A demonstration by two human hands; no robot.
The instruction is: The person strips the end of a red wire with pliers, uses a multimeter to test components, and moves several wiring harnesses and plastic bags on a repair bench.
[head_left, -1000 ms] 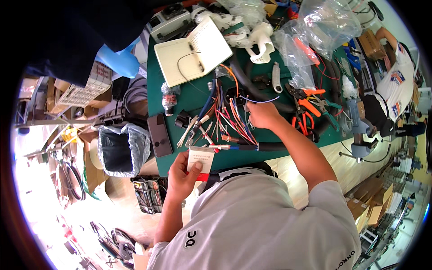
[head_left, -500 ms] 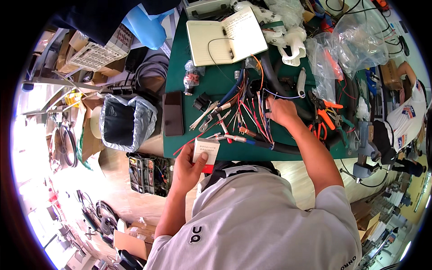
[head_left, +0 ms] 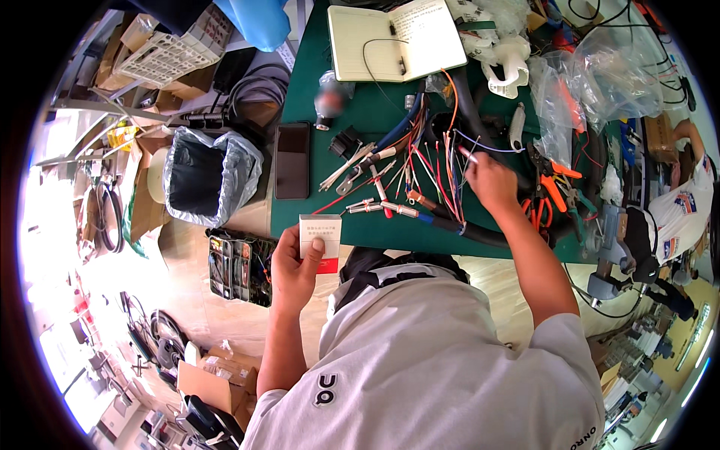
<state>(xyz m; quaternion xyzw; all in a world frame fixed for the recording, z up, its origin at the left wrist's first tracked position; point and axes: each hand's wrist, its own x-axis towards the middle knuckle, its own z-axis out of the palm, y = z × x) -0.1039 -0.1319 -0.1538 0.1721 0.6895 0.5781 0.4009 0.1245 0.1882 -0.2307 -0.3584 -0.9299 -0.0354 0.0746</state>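
Note:
In my left hand (head_left: pixel 292 274) is a small white-and-red cardboard pack (head_left: pixel 319 229), upright at the table's near edge with the thumb across its front. My right hand (head_left: pixel 492 184) is closed over the right side of the loose wires (head_left: pixel 444 184); a thin white stick-like thing (head_left: pixel 466 154) shows at its fingertips. Those wires, in several colours, fan out from a thick black cable (head_left: pixel 486 237). Metal lugs (head_left: pixel 367 205) and a white-and-red T-shaped piece (head_left: pixel 381 191) lie left of them.
On the green table (head_left: pixel 300 105) are an open notebook (head_left: pixel 367 45), a dark phone (head_left: pixel 292 161), orange-handled pliers (head_left: pixel 553 193) and clear plastic bags (head_left: pixel 615 75). A vise (head_left: pixel 613 232) is at the right edge. A lined bin (head_left: pixel 247 176) stands left; another person (head_left: pixel 682 199) is far right.
The table has shifted up and slightly right in view. My left hand with the pack has moved left. My right hand has drawn to the right of the wires, and the white stick-like thing now shows.

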